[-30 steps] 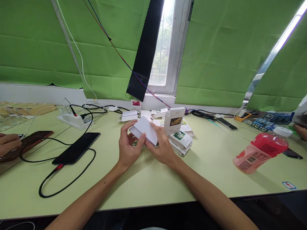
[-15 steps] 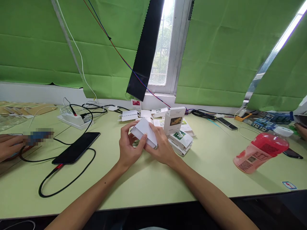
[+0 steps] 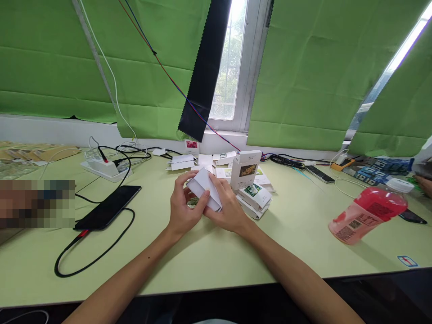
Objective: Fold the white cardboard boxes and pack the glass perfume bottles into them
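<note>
A small white folded cardboard box (image 3: 205, 192) is being held just above the pale green table (image 3: 202, 252), near its middle. The left hand (image 3: 184, 208) is gripping its near end, fingers closed on the card, while the right hand (image 3: 227, 208) is clasping the far side (thumb on top). Just beside them, a tall white printed carton (image 3: 245, 169) is standing upright over a stack of flat printed cartons (image 3: 255, 199)

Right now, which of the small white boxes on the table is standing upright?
The white box with the yellowish picture, just right of the hands. It stands upright; the other boxes lie flat, stacked and scattered.
</note>
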`<state>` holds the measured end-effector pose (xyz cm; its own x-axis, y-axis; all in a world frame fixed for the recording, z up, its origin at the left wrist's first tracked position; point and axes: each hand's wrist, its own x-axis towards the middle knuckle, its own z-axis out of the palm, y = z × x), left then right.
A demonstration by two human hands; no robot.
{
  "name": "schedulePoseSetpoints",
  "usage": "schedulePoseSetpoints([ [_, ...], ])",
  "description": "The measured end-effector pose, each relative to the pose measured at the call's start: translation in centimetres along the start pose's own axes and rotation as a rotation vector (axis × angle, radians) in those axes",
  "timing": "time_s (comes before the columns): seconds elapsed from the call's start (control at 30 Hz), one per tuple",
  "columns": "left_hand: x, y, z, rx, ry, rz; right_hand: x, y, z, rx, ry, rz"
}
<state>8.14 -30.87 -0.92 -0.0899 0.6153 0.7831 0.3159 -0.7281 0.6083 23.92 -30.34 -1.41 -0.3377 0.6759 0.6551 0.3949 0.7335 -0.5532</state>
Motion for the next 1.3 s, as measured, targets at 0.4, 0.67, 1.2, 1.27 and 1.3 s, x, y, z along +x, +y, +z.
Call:
schedulePoseSetpoints([
  [0.4,0.09,0.24,-0.06,0.055,-0.011,0.013,-0.01,-0.08,-0.08,0.029,-0.025,0.01],
  [0.67,0.23,0.46,-0.07,0.064,-0.027,0.017,-0.06,0.13,-0.02,0.016,-0.026,-0.014],
  [1.2,0.26,0.31,-0.13,0.09,-0.029,0.066,-0.11,0.11,-0.35,0.04,-0.092,-0.014],
  [1.27,0.28,0.29,-0.14,0.092,-0.028,0.073,-0.12,0.15,-0.3,0.043,-0.091,-0.017],
  [1.3,0.29,0.3,-0.15,0.093,-0.029,0.075,-0.12,0.17,-0.27,0.046,-0.091,-0.017],
])
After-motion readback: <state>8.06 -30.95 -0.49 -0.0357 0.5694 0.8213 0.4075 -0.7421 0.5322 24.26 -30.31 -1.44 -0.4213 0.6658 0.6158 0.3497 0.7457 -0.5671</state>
